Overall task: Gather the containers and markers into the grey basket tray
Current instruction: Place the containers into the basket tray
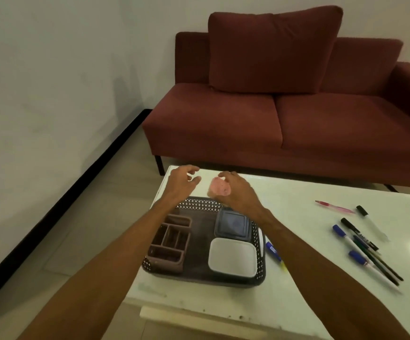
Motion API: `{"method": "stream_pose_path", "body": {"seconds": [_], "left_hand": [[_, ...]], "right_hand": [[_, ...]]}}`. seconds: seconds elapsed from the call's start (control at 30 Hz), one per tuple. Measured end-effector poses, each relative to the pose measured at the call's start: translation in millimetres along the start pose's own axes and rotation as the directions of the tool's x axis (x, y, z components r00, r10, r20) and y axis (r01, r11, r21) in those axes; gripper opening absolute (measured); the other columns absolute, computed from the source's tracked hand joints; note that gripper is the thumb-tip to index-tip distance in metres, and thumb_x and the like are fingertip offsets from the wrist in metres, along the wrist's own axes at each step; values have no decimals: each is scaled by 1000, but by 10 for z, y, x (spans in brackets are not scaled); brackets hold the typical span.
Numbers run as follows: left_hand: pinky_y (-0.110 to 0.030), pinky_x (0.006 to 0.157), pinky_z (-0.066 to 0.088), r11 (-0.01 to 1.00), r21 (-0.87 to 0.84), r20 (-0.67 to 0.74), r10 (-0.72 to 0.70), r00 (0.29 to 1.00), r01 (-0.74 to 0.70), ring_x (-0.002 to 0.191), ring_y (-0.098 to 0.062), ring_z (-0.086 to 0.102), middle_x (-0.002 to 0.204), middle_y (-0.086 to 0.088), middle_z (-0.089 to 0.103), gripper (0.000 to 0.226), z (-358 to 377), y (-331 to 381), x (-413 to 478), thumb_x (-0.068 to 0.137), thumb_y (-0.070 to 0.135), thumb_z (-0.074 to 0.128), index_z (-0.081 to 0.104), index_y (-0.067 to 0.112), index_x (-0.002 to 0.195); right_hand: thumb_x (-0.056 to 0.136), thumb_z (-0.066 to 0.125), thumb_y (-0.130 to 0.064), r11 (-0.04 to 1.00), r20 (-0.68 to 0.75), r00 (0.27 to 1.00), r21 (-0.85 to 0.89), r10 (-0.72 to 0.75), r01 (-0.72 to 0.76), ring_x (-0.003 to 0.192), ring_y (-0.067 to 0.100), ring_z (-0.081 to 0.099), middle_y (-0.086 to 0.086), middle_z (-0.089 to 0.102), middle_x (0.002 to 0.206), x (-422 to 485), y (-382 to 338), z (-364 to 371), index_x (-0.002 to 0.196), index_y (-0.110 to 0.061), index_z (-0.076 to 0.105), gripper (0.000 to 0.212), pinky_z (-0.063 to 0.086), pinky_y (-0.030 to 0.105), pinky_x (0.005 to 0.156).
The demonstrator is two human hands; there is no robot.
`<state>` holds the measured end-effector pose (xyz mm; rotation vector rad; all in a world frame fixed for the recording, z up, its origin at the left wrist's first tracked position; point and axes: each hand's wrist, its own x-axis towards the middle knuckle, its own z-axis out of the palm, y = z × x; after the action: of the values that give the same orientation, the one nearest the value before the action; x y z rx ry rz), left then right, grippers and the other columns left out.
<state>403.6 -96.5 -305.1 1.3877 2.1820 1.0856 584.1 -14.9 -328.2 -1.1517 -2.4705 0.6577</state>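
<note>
Head view: the white surface [297, 217] carried everything, and the grey basket tray [199, 204] sat below both grips and nearer to the person. Inside it, under the left forearm, lay a divided brown organiser [168, 244]. Under the right wrist sat a dark lidded container [232, 225], with a white lidded container [232, 256] nearer still. The right grip [238, 192] curled round a small pink container [220, 188] — blurred, so its shape was unclear — held above the tray's far rim. The left grip [180, 184] hung just to its left, fingers loosely curled, pinching nothing. The pink piece looked light, probably thin plastic stiff enough to take by its sides; a gentle hold should do. Well to the right of the right grip lay the loose markers [365, 249], and one blue marker [273, 251] lay just beside the tray's right wall — slim, smooth, prone to roll, best pinched mid-barrel.
</note>
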Motion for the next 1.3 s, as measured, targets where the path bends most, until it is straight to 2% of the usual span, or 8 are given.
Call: {"method": "stream_pose_path", "body": {"seconds": [0.2,0.47,0.63,0.83,0.97,1.07,1.2,1.3], "left_hand": [[-36,87,59,998,-19,-27,-59,998,58,101,-21,68,124,-7,66,34,-172,-340,-170,94,21,66,66,12,126],[-41,93,58,992,-44,-35,-122,992,120,101,-24,69,124,-11,67,35,-209,-681,-299,93,18,67,66,9,127],[-42,93,59,988,-56,-50,-145,988,142,104,-25,69,125,-11,68,34,-268,-803,-307,94,16,66,66,9,127],[-42,91,60,988,-66,-64,-145,987,141,106,-27,69,127,-13,67,32,-291,-894,-331,95,11,64,66,6,126],[-43,85,62,986,-81,-68,-149,986,144,109,-30,68,127,-15,66,31,-289,-895,-380,96,9,62,66,5,126],[-38,82,62,986,-85,-80,-148,986,141,108,-30,68,127,-14,67,30,-286,-877,-420,96,9,60,66,5,125],[-28,76,60,985,-94,-77,-153,985,145,107,-30,69,126,-14,67,30,-280,-852,-441,97,11,60,66,6,125],[-31,77,61,983,-108,-75,-159,984,151,107,-29,69,126,-14,67,29,-281,-842,-435,97,12,59,66,6,125]], "right_hand": [[71,83,-40,1000,175,985,-26,-3,8,102,20,57,5,61,121,20,-324,616,118,-19,54,60,51,34,84],[88,70,-27,998,188,982,-64,15,-3,112,27,57,11,59,124,59,-377,1112,114,-10,64,31,49,35,93],[92,67,-18,999,260,965,27,38,-47,122,28,50,13,49,130,113,-365,1224,124,-13,67,33,44,36,108],[91,67,-13,988,310,950,140,14,-61,121,28,49,14,51,127,115,-383,1261,130,-13,62,39,43,31,102],[93,55,0,953,167,981,269,97,-140,123,28,50,17,51,130,-59,-380,1260,132,-8,58,39,40,30,104],[100,48,-14,884,10,958,382,286,-268,113,24,57,13,58,126,-260,-453,1347,125,-11,60,28,45,28,94],[103,44,-35,808,104,938,482,331,-339,111,23,60,6,62,122,-432,-643,1503,124,-17,58,31,50,41,95],[103,45,-34,795,80,932,500,354,-345,105,22,62,5,65,114,-429,-672,1535,119,-16,61,29,46,31,82]]}}
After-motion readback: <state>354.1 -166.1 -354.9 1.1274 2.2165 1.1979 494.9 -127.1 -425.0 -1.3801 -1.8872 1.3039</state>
